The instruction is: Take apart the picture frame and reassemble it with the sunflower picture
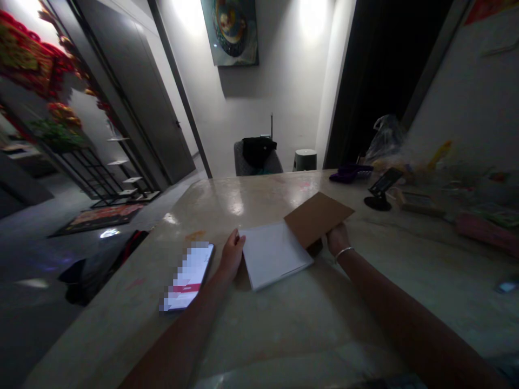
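Note:
A white notebook or stack of paper (pixel 273 254) lies at the middle of the marble table. My left hand (pixel 232 254) grips its left edge, with the thumb on top and the fingers closed. On the right, my right hand (pixel 337 239), with a bracelet at the wrist, holds a brown cardboard sheet (pixel 318 218) by its lower right edge. That sheet is tilted and its left corner overlaps the white paper's upper right side. The fingers under the cardboard are partly hidden. A phone with a lit screen (pixel 192 273) rests left of my left hand.
The marble table (pixel 259 335) spans the foreground. At its right back stand a black phone stand (pixel 381 192), a purple basket (pixel 351 173), a small box (pixel 419 202) and a plastic bag (pixel 385 140). Beyond the far edge are a chair (pixel 257 156) with black cloth and a bin (pixel 305 160).

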The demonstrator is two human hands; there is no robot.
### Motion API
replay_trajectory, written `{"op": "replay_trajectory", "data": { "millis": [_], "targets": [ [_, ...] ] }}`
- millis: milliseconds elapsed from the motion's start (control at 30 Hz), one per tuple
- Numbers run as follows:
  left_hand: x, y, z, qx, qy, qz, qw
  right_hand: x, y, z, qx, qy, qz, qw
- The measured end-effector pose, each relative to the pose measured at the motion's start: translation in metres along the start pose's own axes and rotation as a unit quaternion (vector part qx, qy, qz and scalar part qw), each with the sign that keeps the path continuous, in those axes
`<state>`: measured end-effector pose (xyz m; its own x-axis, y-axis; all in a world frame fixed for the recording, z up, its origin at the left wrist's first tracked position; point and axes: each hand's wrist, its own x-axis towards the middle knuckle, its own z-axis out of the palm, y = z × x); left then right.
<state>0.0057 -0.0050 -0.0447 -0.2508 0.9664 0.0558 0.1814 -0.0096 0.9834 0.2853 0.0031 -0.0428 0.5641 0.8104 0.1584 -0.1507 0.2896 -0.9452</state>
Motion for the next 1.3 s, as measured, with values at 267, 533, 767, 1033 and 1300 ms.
{"op": "replay_trajectory", "data": {
  "millis": [267, 533, 767, 1033, 1300],
  "targets": [
    [0.003, -0.002, -0.002, -0.045, -0.009, 0.007, 0.999, 0.032, 0.010, -0.013, 0.012, 0.169, 0.038, 0.985],
    [0.001, 0.003, -0.003, 0.012, -0.010, 0.033, 0.999, 0.017, 0.006, -0.005, -0.118, 0.061, -0.056, 0.990],
    [-0.002, 0.009, -0.001, 0.199, -0.058, 0.093, 0.974, -0.020, 0.007, 0.016, -0.266, -0.215, -0.097, 0.935],
    [-0.008, 0.013, 0.000, 0.431, -0.111, 0.156, 0.882, -0.039, -0.002, 0.018, -0.475, -0.339, -0.246, 0.774],
    [-0.030, 0.023, 0.003, 0.533, -0.106, 0.183, 0.820, -0.045, -0.004, 0.020, -0.557, -0.363, -0.307, 0.681]
  ]
}}
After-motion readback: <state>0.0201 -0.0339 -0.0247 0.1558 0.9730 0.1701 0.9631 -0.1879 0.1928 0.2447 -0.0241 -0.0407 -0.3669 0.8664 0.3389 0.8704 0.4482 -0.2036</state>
